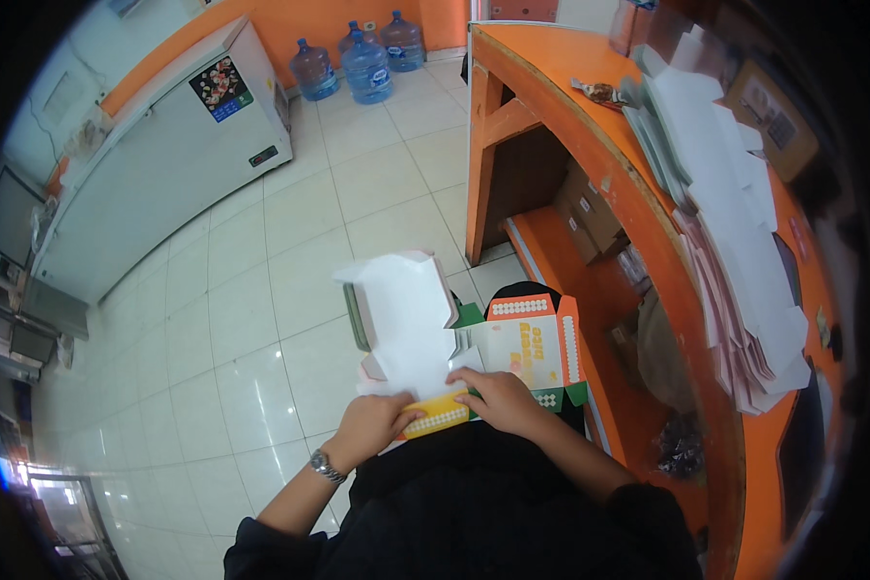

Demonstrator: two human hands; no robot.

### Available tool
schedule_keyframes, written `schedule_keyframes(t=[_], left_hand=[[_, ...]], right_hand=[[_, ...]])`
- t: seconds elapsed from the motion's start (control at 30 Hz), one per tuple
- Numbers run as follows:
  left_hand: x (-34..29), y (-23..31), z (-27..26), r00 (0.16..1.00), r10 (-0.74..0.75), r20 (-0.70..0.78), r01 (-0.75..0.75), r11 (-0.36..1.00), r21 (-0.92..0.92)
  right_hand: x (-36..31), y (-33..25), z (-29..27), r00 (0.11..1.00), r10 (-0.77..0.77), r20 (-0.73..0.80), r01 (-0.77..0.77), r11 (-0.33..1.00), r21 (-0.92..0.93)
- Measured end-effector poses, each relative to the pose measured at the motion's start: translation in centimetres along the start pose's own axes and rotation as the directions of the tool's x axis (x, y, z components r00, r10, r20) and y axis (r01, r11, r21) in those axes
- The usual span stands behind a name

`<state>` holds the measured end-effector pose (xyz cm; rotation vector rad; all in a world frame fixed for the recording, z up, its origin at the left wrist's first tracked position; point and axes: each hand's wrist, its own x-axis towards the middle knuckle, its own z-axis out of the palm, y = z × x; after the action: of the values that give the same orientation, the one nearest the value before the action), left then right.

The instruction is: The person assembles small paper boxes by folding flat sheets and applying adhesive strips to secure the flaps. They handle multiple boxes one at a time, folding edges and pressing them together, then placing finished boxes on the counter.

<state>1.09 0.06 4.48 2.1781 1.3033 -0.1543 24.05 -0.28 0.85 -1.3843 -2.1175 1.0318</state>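
Note:
A partly folded cardboard food box [403,314], white inside, lies over my lap with its lid panel spread away from me. My left hand [372,427] pinches the left end of the box's near wall, which is yellow with rows of pale dots. On that wall's right end my right hand [498,398] is closed, thumb on the yellow face and fingers over the top edge. Beneath and to the right lies another flattened box [527,353], printed cream, orange and green, its flaps spread. A metal watch [327,466] is on my left wrist.
An orange counter [590,126] curves along my right, bearing stacked flat box blanks [735,242] and a small wrapped packet [599,92]. Cartons [590,213] sit on its lower shelf. Beyond the tiled floor [309,222] stand a white chest freezer [155,164] and several water jugs [367,72].

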Motion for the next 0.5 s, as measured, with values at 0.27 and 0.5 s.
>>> schedule_keyframes(t=[0.27, 0.5], left_hand=[[1.8, -0.1, 3.8, 0.855, 0.067, -0.514, 0.044, 0.979, 0.201], [1.7, -0.7, 4.9, 0.833, 0.093, -0.545, 0.031, 0.976, 0.214]], right_hand=[[0.9, -0.1, 1.6, 0.967, -0.186, -0.176, 0.093, 0.895, -0.436], [-0.4, -0.6, 3.4, 0.929, -0.34, -0.144, 0.256, 0.875, -0.41]])
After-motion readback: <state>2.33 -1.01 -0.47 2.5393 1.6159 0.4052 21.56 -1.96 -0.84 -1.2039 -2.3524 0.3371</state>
